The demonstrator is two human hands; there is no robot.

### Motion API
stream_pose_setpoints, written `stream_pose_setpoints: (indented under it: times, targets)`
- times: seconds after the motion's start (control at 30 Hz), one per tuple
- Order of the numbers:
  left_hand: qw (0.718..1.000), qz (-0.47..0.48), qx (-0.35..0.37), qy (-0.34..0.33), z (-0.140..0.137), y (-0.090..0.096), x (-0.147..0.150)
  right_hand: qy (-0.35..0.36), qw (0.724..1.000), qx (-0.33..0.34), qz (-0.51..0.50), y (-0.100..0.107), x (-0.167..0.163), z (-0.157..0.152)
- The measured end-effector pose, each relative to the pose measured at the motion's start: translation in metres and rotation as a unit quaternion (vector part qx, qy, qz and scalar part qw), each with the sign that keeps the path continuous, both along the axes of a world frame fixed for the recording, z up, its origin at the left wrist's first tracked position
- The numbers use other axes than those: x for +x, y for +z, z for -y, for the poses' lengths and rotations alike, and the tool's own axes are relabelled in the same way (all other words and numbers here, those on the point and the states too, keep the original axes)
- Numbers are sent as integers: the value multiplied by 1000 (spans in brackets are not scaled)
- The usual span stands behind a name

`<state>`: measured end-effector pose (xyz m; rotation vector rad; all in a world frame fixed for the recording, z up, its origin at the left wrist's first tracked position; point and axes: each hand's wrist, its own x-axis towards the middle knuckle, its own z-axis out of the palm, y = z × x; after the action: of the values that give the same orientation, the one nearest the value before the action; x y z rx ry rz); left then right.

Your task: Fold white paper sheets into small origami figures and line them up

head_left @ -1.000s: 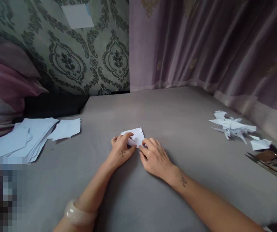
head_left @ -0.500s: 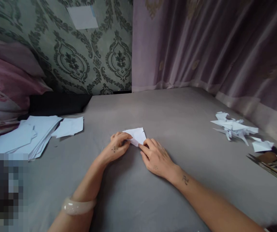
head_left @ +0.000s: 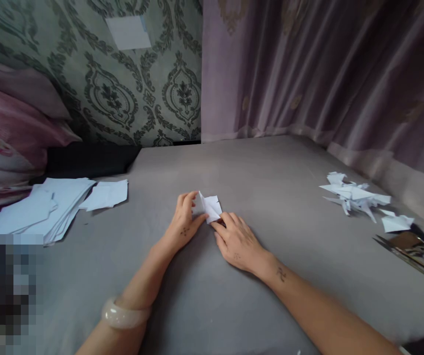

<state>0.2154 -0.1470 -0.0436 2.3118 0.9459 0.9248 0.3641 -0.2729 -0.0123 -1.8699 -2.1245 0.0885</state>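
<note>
A small folded white paper (head_left: 212, 206) lies on the grey cloth surface between my two hands. One flap of it stands raised on the left side. My left hand (head_left: 186, 215) holds that flap, fingers behind it and thumb at its lower edge. My right hand (head_left: 237, 237) rests at the paper's lower right corner, its fingertips pressing there and partly hiding the corner.
Stacked white sheets (head_left: 54, 209) and a smaller paper piece (head_left: 107, 194) lie at the left, before a black cloth (head_left: 91, 160). Folded paper figures (head_left: 358, 195) sit at the right, near another folded piece (head_left: 397, 222) and scissors (head_left: 407, 256). A curtain (head_left: 264, 69) hangs behind.
My left hand has lifted the paper's left flap upright, its fingers rising and opening slightly around it. My right hand has stayed at the lower right corner.
</note>
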Motion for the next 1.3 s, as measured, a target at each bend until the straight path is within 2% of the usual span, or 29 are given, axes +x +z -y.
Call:
stream_pose_setpoints:
  times: [0.1,0.17,0.33,0.67,0.93,1.1,1.3]
  targets:
    - [998,5,-60,-5,1,0,0,6,1000,-3,-5,1,1,1]
    - [997,-15,-69,-36,4,3,1,9,1000,-6,-11,2,2,2]
    - [991,-66,-23,-113,10,8,3,22,999,-12,-46,4,8,4]
    - [982,-114,29,-146,8,7,2,70,978,-16,-196,-4,35,-1]
    - [970,-126,62,-196,11,9,1,37,971,-46,-233,2,48,1]
    - [966,-132,63,-215,12,11,-1,19,965,-36,-258,1,49,1]
    - [961,-135,79,-228,11,8,0,1,982,-10,-190,-5,41,2]
